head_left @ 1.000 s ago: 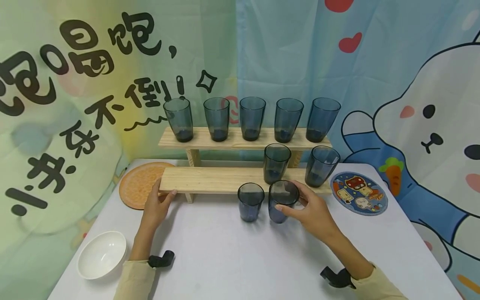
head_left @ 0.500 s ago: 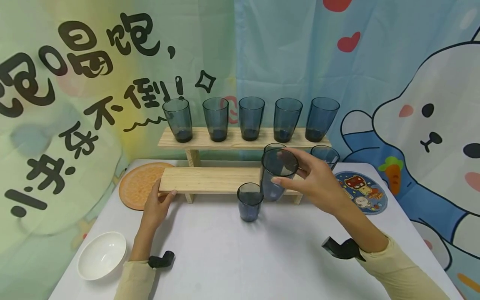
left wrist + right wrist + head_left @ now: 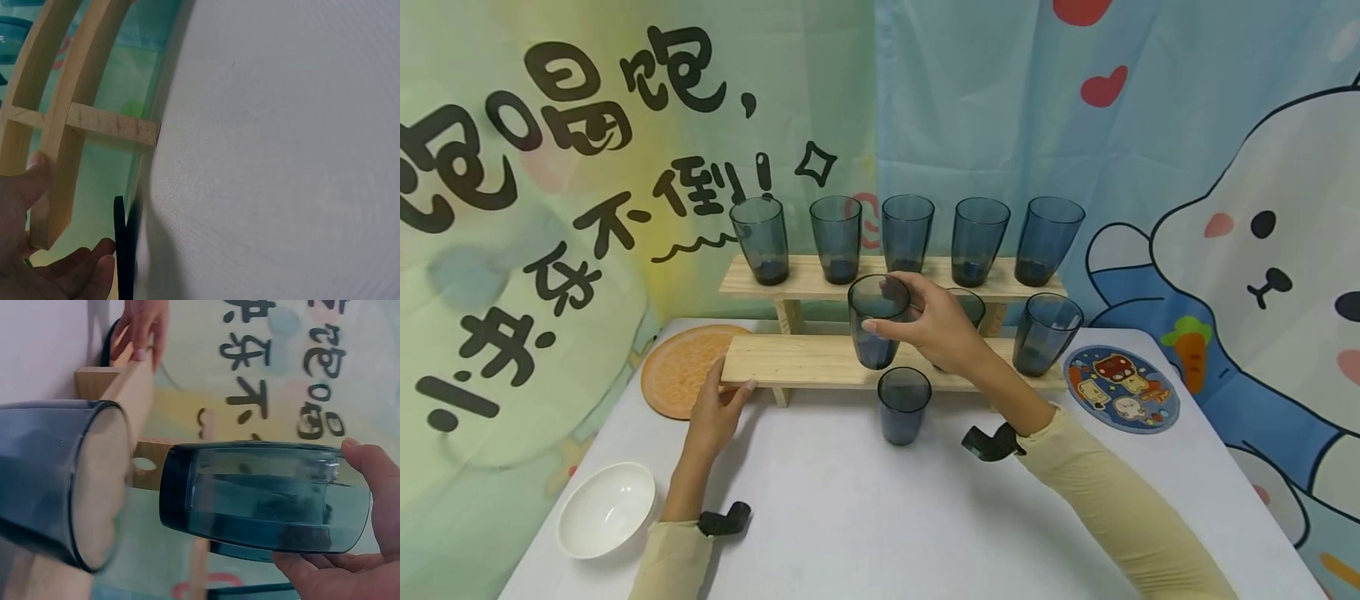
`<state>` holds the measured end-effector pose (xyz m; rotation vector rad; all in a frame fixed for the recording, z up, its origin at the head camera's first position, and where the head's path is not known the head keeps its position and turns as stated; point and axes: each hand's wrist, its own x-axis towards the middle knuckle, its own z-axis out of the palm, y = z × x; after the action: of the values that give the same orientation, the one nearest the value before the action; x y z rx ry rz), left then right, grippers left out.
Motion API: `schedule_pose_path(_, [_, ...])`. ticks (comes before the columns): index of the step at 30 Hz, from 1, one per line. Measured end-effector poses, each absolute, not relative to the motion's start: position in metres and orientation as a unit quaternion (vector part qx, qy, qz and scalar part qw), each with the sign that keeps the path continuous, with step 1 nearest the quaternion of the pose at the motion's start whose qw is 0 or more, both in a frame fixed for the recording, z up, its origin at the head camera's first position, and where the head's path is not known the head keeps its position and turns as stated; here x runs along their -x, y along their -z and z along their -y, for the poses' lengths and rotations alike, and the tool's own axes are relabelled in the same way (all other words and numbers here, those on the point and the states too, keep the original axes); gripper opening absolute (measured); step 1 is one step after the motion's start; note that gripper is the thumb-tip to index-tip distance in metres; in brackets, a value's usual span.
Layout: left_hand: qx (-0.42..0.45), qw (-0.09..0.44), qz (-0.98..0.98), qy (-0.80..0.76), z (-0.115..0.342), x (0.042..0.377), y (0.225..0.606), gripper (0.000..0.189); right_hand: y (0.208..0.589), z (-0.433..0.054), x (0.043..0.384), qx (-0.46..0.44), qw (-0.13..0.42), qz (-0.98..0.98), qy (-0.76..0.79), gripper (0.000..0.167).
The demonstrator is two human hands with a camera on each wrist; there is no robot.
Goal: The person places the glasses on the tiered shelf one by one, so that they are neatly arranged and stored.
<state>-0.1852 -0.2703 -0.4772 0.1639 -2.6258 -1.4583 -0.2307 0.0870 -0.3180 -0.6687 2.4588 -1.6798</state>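
Note:
My right hand [image 3: 942, 327] grips a blue-tinted drinking glass [image 3: 874, 329] near its rim, thumb on one side and fingers on the other. The glass is upright and overlaps the lower board of a two-tier wooden shelf [image 3: 797, 360]. In the right wrist view the held glass [image 3: 269, 500] has its thick base towards the shelf. With my left hand [image 3: 713, 412] I hold the left end of the lower board, thumb against its edge [image 3: 56, 181] in the left wrist view. A second glass [image 3: 904, 408] stands on the table before the shelf.
Several matching glasses [image 3: 906, 242] line the upper board. On the lower board's right stand a glass [image 3: 1043, 337] and another [image 3: 972, 305] partly behind my right hand. An orange round mat [image 3: 681, 375], a white bowl [image 3: 606, 510] and a blue patterned mat [image 3: 1122, 390] lie at the sides.
My right hand has lifted a glass off the table and carried it up and left, over the lower board. The left hand stays at the board's end.

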Motion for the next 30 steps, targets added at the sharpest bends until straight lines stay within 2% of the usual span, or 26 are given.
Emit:
schedule_pose_path(12, [-0.05,0.067,0.871,0.483,0.271,0.186,0.477,0.078,0.35,-0.056,0.263,0.224,0.066,-0.806,0.544,0.082])
schedule_pose_path(21, [-0.057,0.066,0.871,0.484,0.272,0.186,0.477,0.078,0.364,-0.051,0.271,0.213,0.053,-0.827,0.518,0.084])
schedule_pose_path(30, [-0.059,0.06,0.869,0.487,0.272,0.185,0.478,0.079,0.371,-0.049,0.272,0.211,0.063,-0.82,0.528,0.085])
